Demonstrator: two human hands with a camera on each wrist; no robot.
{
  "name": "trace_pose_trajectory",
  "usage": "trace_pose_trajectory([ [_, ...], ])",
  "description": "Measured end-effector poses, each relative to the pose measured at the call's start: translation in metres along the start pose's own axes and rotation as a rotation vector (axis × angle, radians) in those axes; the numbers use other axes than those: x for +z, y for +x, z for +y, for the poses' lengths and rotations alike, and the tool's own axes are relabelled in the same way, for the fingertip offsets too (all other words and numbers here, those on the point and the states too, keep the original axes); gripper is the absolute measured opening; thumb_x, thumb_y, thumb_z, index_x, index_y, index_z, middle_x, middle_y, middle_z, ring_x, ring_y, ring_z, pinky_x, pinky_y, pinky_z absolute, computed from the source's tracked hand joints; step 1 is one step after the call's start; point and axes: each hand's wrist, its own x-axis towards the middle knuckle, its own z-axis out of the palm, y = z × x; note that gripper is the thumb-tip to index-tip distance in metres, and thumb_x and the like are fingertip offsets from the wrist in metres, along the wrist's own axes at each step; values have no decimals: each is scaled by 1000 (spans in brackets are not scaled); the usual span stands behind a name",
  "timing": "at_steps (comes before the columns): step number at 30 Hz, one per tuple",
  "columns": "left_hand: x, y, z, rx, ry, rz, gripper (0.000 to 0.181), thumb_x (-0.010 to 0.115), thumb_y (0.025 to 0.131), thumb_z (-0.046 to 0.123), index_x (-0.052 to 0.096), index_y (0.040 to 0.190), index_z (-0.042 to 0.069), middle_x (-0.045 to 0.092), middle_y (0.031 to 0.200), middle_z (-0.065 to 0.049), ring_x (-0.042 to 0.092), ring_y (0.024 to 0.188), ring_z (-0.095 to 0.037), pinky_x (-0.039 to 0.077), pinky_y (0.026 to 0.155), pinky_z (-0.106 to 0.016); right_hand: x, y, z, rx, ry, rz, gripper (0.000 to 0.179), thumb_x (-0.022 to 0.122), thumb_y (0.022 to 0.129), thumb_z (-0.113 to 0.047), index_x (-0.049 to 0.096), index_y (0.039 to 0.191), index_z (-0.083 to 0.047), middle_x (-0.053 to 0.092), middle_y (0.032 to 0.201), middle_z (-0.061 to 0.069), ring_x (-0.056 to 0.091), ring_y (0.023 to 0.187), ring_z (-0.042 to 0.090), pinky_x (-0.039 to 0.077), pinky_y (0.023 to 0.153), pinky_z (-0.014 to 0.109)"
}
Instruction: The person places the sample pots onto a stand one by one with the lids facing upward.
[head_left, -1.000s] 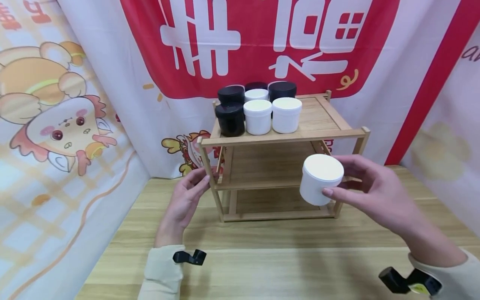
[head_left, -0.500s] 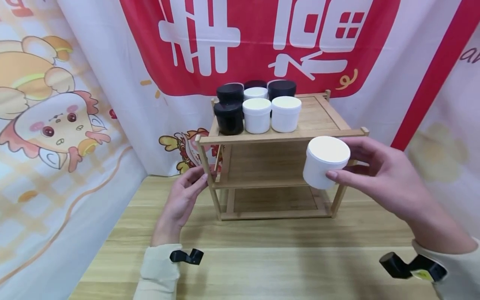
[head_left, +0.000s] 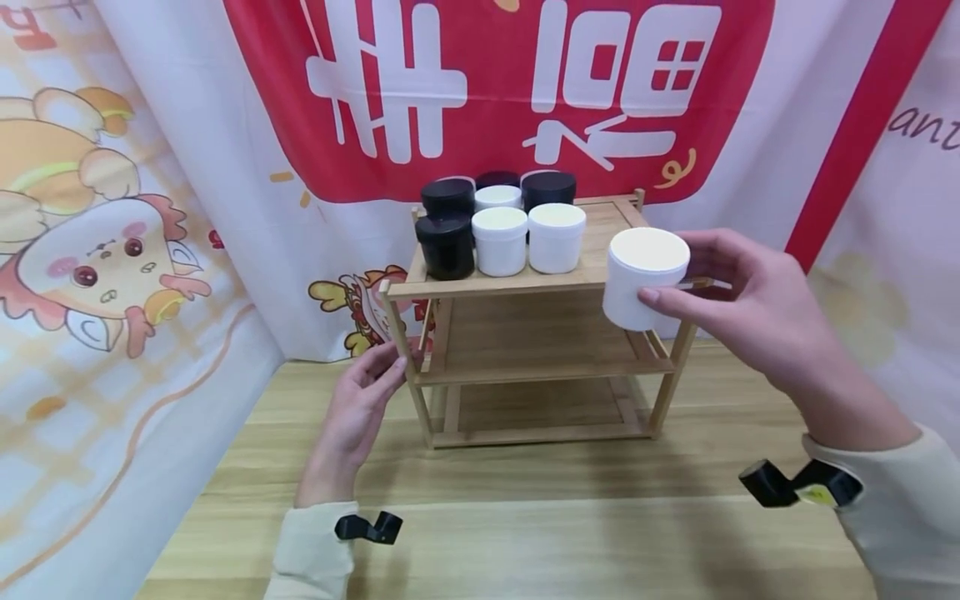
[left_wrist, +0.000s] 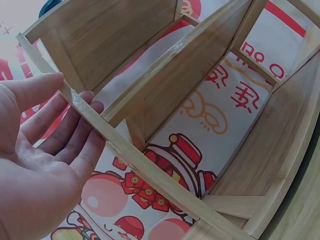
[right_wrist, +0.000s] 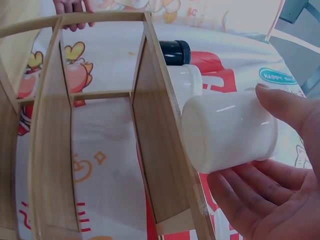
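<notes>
My right hand (head_left: 772, 312) grips a white lidded jar (head_left: 636, 292) between thumb and fingers. In the head view the jar overlaps the right front edge of the top tier of a three-tier wooden shelf (head_left: 540, 333). The right wrist view shows the jar (right_wrist: 230, 132) by its side, close to the top board's edge. On the left, my left hand (head_left: 360, 408) holds the shelf's front post, with the thumb on one side and fingertips behind it, as the left wrist view shows (left_wrist: 55, 145). A black jar (head_left: 446, 250) and two white jars (head_left: 499, 250) form the front row on top.
Behind the front row stand more jars, black (head_left: 549, 190) and white (head_left: 498, 197), on the left part of the top tier. Bare board (head_left: 609, 218) shows to their right. A printed red and white cloth (head_left: 495, 108) hangs close behind the shelf.
My right hand has raised the white jar from in front of the lower tiers to the height of the top tier. My left hand keeps its hold on the post.
</notes>
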Motion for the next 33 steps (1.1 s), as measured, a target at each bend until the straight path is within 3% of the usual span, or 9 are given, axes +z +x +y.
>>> trace_pose_trajectory([
  [12,2,2,0,5,-8,15,39,64,108,10,56,145,3,63,134,-3,61,128,-18,51,117,-26,-2,22,-8,-1,50,44,66,82,93,-52,59,149,-27,66,137,-1,69,111,6,59,80,10],
  [20,2,-2,0,-14,3,32,42,63,108,11,54,148,2,63,132,0,61,128,-17,50,117,-25,8,39,-11,62,46,71,83,81,89,-60,49,159,-27,59,153,7,62,134,26,56,84,11],
  [27,2,-2,-1,-19,4,30,43,63,108,11,53,149,1,61,135,-3,59,129,-17,50,117,-25,18,51,-7,60,72,81,82,80,93,-55,47,160,-23,57,154,9,60,135,26,55,80,7],
  [33,3,-2,-1,-27,-9,41,38,63,108,10,56,145,4,61,133,-1,57,129,-17,50,117,-24,23,57,-10,77,46,93,84,80,92,-58,47,161,-23,57,156,8,59,137,28,59,94,18],
])
